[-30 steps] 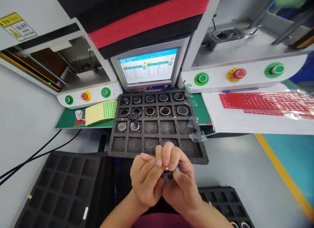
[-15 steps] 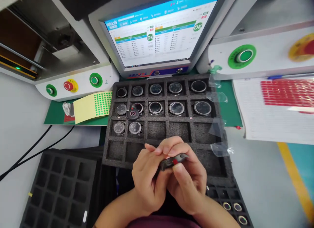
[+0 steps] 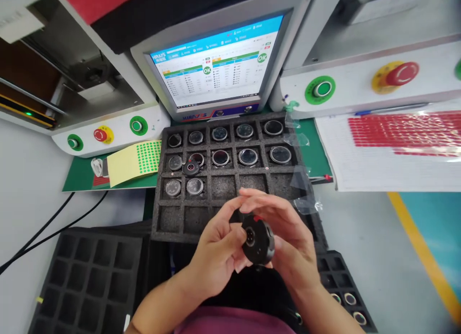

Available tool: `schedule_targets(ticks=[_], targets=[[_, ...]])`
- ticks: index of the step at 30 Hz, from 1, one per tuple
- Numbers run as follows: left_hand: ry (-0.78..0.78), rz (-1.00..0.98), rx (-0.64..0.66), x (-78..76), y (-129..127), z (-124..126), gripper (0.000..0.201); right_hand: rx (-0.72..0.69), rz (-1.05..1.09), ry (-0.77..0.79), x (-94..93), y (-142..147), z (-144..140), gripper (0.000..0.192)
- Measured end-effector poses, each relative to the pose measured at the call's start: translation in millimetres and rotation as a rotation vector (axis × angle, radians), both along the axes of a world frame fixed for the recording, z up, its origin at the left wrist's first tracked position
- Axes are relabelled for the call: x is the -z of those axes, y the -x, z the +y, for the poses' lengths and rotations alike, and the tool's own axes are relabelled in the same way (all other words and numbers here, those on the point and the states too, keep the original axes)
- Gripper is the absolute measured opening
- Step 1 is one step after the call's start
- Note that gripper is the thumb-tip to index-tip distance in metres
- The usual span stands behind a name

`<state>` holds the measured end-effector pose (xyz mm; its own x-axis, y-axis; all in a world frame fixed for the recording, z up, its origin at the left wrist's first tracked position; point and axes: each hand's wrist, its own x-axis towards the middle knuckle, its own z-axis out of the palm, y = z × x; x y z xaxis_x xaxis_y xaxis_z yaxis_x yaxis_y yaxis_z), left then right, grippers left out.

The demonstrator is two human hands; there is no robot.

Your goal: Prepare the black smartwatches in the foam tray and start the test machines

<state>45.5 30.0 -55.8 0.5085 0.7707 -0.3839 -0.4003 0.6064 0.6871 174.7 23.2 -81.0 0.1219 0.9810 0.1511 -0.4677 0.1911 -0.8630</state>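
monitor: two green "ok" marks, "mirays" top left; rest unreadable.

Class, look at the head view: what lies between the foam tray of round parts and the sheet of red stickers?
Head view: green mat with clear film scraps between foam tray and red sticker sheet.

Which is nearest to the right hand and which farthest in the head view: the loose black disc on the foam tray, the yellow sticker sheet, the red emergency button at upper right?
From the right hand:
1. Loose black disc, on the foam tray, up and left.
2. Yellow sticker sheet, left of the tray.
3. Red emergency button, upper right, on the machine panel.
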Motion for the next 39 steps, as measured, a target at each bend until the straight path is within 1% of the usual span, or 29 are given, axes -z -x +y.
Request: schedule_targets(ticks=[2, 4, 5, 7, 9, 11, 12, 13, 14, 15, 16, 17, 18, 19, 20, 21, 22, 24, 25, 27, 28, 30, 31, 32, 33, 34, 36, 38, 39], targets=[[0.035, -0.033, 0.022, -1.0, 1.4, -3.0, 0.058, 0.006, -0.014, -0.064, 1.9, 3.1, -0.5, 0.025], [0.065, -0.095, 0.037, -0.2, 2.4, -6.6, 0.058, -0.028, -0.015, -0.141, 3.1, 5.9, 0.3, 0.020], [0.084, -0.138, 0.036, 1.1, 2.7, -9.0, 0.056, -0.051, -0.012, -0.168, 3.3, 6.9, 0.7, 0.018], [0.142, -0.238, 0.024, 5.1, 3.3, -15.1, 0.044, -0.091, -0.017, -0.196, 2.3, 7.7, 0.9, 0.016], [0.198, -0.339, 0.030, 8.4, 5.3, -20.7, 0.035, -0.118, -0.065, -0.229, -1.2, 5.5, -0.4, 0.013], [0.190, -0.373, 0.090, 7.8, 11.6, -20.8, 0.037, -0.131, -0.163, -0.269, -7.4, -1.2, -1.5, 0.011], [0.143, -0.314, 0.146, 5.4, 17.3, -17.0, 0.041, -0.126, -0.221, -0.286, -11.4, -6.6, -0.9, 0.010], [0.058, -0.181, 0.208, 1.8, 24.9, -9.9, 0.045, -0.114, -0.283, -0.290, -15.8, -13.3, 1.0, 0.010], [-0.067, 0.028, 0.271, -2.1, 34.1, 0.5, 0.045, -0.086, -0.349, -0.291, -20.3, -20.9, 4.8, 0.011], [-0.245, 0.307, 0.314, -5.6, 44.5, 13.8, 0.040, -0.047, -0.419, -0.289, -24.4, -29.2, 10.7, 0.013], [-0.470, 0.632, 0.312, -7.7, 55.5, 29.5, 0.032, -0.002, -0.488, -0.285, -27.9, -37.6, 18.6, 0.017], [-0.725, 0.929, 0.255, -7.9, 66.1, 46.6, 0.025, 0.046, -0.553, -0.273, -30.3, -45.7, 28.6, 0.019], [-0.939, 1.174, 0.203, -5.8, 75.8, 63.9, 0.021, 0.087, -0.615, -0.248, -31.7, -53.0, 40.3, 0.019], [-1.102, 1.366, 0.206, -1.7, 84.0, 80.3, 0.025, 0.118, -0.670, -0.205, -31.9, -59.3, 53.2, 0.018], [-1.233, 1.502, 0.243, 4.0, 90.4, 94.8, 0.033, 0.139, -0.713, -0.142, -31.2, -64.4, 67.0, 0.015], [-1.328, 1.588, 0.294, 10.6, 95.2, 106.8, 0.040, 0.147, -0.744, -0.057, -29.7, -68.3, 81.2, 0.013], [-1.390, 1.632, 0.352, 17.3, 98.4, 115.8, 0.046, 0.146, -0.765, 0.039, -27.8, -71.0, 95.2, 0.016], [-1.458, 1.644, 0.414, 28.9, 101.3, 125.2, 0.046, 0.116, -0.779, 0.233, -23.2, -74.0, 121.3, 0.027], [-1.478, 1.637, 0.418, 33.1, 101.9, 126.4, 0.044, 0.088, -0.779, 0.310, -20.7, -74.9, 132.9, 0.033], [-1.551, 1.626, 0.393, 37.7, 102.9, 125.3, 0.043, 0.035, -0.786, 0.402, -15.1, -76.4, 153.3, 0.041], [-1.602, 1.616, 0.372, 38.3, 103.7, 124.6, 0.042, 0.012, -0.795, 0.421, -12.0, -77.1, 162.2, 0.042], [-1.674, 1.564, 0.313, 37.5, 105.9, 125.5, 0.038, -0.023, -0.833, 0.446, -5.6, -77.7, 178.3, 0.038], [-1.661, 1.517, 0.281, 36.2, 107.1, 127.5, 0.035, -0.037, -0.859, 0.464, -2.5, -77.4, 185.6, 0.033], [-1.592, 1.466, 0.246, 34.4, 108.1, 130.4, 0.032, -0.052, -0.886, 0.486, 0.6, -76.5, 192.6, 0.028], [-1.470, 1.417, 0.200, 32.1, 108.6, 133.9, 0.030, -0.067, -0.906, 0.504, 3.5, -75.1, 199.1, 0.023], [-1.300, 1.360, 0.148, 29.4, 108.4, 137.7, 0.028, -0.078, -0.917, 0.518, 6.3, -73.1, 205.2, 0.021], [-0.882, 1.180, 0.032, 22.6, 105.1, 144.0, 0.025, -0.094, -0.926, 0.522, 11.9, -68.8, 215.7, 0.022], [-0.493, 0.874, -0.057, 14.6, 98.4, 146.7, 0.021, -0.104, -0.930, 0.514, 17.9, -65.6, 223.8, 0.022], [-0.339, 0.694, -0.076, 10.4, 94.3, 146.5, 0.020, -0.106, -0.948, 0.502, 21.0, -64.8, 226.8, 0.021]])
